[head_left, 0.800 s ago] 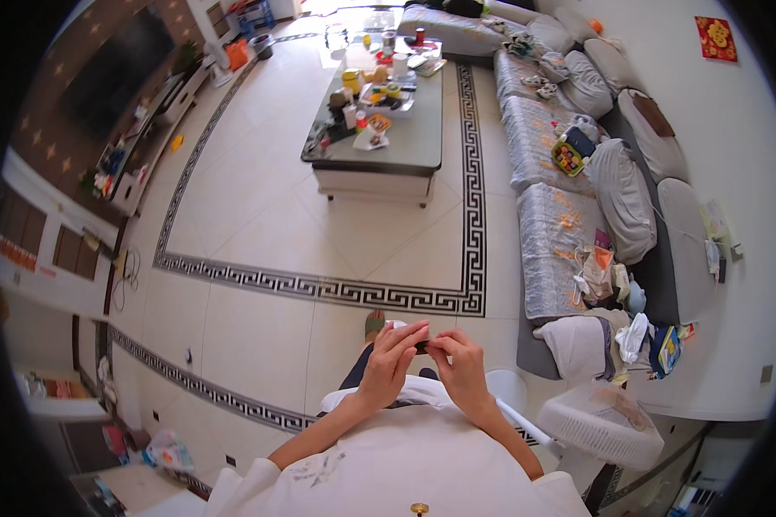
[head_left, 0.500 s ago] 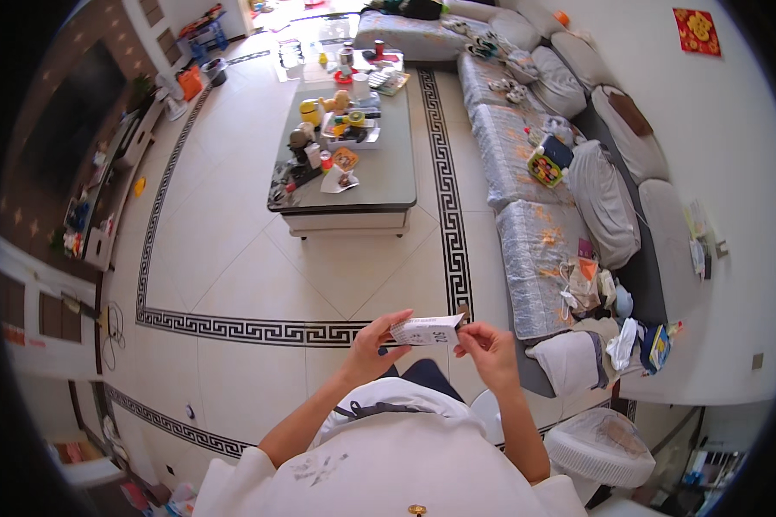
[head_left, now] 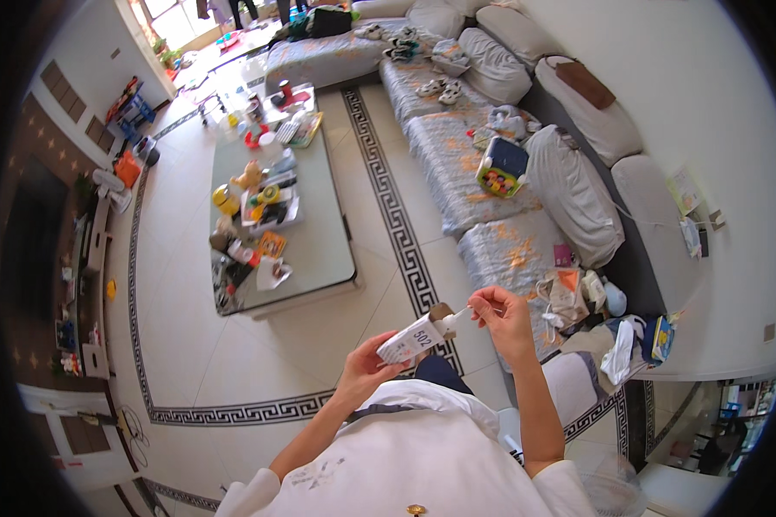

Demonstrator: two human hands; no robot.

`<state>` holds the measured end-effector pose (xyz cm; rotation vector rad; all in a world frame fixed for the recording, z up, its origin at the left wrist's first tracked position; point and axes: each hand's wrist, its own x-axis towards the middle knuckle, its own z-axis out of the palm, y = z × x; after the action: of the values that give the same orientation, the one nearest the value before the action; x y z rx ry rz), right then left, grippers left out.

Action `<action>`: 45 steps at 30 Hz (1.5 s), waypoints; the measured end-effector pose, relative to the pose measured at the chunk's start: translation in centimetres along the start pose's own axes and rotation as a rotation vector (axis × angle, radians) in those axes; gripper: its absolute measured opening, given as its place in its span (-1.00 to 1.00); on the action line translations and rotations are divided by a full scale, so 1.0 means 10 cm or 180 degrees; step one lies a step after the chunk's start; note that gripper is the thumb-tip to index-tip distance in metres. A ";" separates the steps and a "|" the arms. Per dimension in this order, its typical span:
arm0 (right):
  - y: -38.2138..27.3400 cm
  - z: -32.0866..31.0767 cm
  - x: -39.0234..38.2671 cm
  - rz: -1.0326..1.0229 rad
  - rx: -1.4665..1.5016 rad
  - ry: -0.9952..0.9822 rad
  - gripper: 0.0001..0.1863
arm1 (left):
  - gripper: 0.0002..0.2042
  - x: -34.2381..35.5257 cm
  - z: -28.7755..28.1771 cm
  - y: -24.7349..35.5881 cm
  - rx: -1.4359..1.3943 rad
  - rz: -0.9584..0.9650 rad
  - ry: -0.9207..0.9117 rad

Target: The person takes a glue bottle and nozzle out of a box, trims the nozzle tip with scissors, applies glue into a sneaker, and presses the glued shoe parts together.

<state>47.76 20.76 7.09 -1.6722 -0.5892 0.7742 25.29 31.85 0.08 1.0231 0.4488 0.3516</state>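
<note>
In front of me my left hand (head_left: pixel 372 366) is closed round a small white cardboard box (head_left: pixel 416 341) with dark print. The box lies tilted, its end flap open toward the right and showing brown cardboard inside. At that open end, a small white bottle with a narrow tip (head_left: pixel 453 318) sticks partly out; the rest of it is hidden in the box. My right hand (head_left: pixel 502 317) pinches the thin tip between thumb and fingertips, slightly above and to the right of the box.
A glass-topped coffee table (head_left: pixel 315 237) crowded with small items stands ahead to the left. Along the right runs a plastic-covered sofa (head_left: pixel 435 164) bearing cushions, bags and clothes. Beside my right elbow is a white fan (head_left: pixel 610 487). A television cabinet (head_left: pixel 86 284) lines the left wall.
The box's end flap now stands open, with the white bottle's tip showing. My right hand has moved up and away from the box, pinching that tip. My view has turned right.
</note>
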 end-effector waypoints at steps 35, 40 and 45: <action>-2.29 0.24 6.43 -0.1819 -0.0134 -0.0040 -0.88 | -0.50 5.95 -1.58 2.35 -0.0666 0.0722 -0.0003; -2.36 0.47 7.51 -0.1757 -0.0003 -0.0177 -0.89 | -0.50 6.82 -1.96 2.62 -0.0754 0.0821 0.0085; -2.43 0.94 8.59 -0.2044 -0.0686 -0.0450 -0.89 | -0.54 7.58 -2.42 2.99 -0.0611 0.0665 0.0286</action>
<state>97.56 95.14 13.62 -1.4891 -1.2665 0.3658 75.52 100.41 0.92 0.8706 0.3812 0.6180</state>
